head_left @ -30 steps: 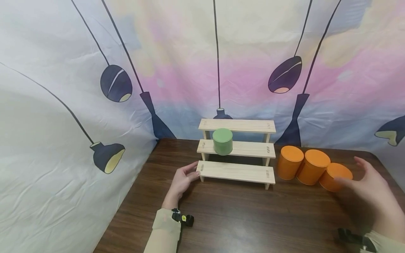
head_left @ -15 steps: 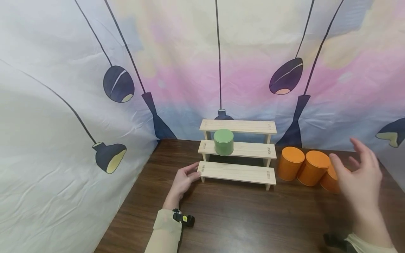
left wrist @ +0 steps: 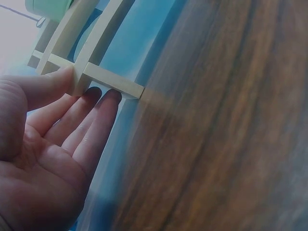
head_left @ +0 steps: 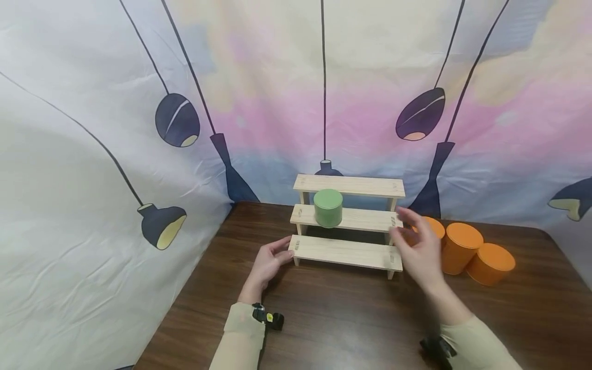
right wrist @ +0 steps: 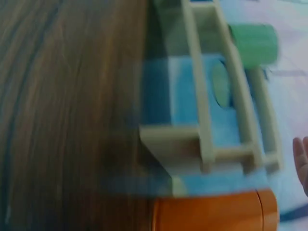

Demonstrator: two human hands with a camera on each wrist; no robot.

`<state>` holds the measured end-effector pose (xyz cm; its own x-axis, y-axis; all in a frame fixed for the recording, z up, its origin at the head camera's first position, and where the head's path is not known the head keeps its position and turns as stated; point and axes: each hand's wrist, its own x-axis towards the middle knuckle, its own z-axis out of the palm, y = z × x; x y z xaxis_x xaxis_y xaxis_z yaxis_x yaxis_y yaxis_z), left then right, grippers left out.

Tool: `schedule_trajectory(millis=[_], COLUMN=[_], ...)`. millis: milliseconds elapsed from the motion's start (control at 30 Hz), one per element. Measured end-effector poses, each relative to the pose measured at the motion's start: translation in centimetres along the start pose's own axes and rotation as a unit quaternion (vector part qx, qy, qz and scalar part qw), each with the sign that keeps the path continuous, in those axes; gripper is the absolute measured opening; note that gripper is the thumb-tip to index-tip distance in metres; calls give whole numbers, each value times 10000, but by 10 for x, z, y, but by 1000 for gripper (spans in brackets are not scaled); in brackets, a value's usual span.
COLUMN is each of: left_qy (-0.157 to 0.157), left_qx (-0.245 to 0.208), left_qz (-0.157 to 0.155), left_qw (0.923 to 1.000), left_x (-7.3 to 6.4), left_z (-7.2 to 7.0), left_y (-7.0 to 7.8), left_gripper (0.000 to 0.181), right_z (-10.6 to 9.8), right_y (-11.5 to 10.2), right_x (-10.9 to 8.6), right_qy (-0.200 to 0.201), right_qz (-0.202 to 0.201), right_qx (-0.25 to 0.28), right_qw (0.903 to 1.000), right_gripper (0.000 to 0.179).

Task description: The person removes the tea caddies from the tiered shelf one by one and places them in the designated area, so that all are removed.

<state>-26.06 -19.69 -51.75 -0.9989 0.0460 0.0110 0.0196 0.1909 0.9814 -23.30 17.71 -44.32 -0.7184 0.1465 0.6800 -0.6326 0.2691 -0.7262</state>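
A three-step wooden display stand (head_left: 347,252) is on the table, with a green canister (head_left: 328,208) on the left part of its middle step. My left hand (head_left: 267,264) pinches the left end of the lowest step. In the left wrist view the thumb (left wrist: 53,86) lies against the plank's end, and the fingers reach underneath. Near the stand's right end is my right hand (head_left: 421,252), fingers spread apart with nothing between them. It partly hides the leftmost orange canister (head_left: 432,226). Whether it touches the stand cannot be seen.
Right of the stand are a second orange canister (head_left: 462,246) and a shorter orange canister (head_left: 491,263). All rest on a dark wooden table (head_left: 342,318). A printed cloth (head_left: 370,118) with lamp drawings hangs behind and at the left.
My right hand has come left from the shorter orange canister to the stand's right end, carrying nothing. The left hand has stayed at the lowest step.
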Motion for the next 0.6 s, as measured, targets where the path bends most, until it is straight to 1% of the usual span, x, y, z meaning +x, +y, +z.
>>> schedule_trajectory(millis=[133,233,300,433,467,533,600], left_qy=[-20,-31,-51,-61,-70,-51,-46], left_qx=[59,86,103,48,58,41,65], left_qz=[-7,-19,9,-34,-13,-73,-38], left_qw=[10000,10000,9999,10000,10000,10000,10000], left_x=[1,1,1,1,1,0,-1], left_z=[0,-2,-2,-2,-2,-2,-2], left_y=[1,3,4,6,6,6,5], left_gripper=[47,47,47,47,47,47,46], right_z=[34,56,69,89,93,100,106], right_y=[3,4,6,12,14,17,20], right_x=[4,11,16,26,27,29,29], right_qy=[-664,-1049,-1227,-1445,-1494,-1552,-1569], right_qz=[-291,-259,-135,308,433,624,693], right_qx=[2,-191,-291,-317,-274,-213,-141], right_qw=[9974,9940,9919,9885,9874,9857,9851], right_gripper=[56,62,68,79,79,79,76])
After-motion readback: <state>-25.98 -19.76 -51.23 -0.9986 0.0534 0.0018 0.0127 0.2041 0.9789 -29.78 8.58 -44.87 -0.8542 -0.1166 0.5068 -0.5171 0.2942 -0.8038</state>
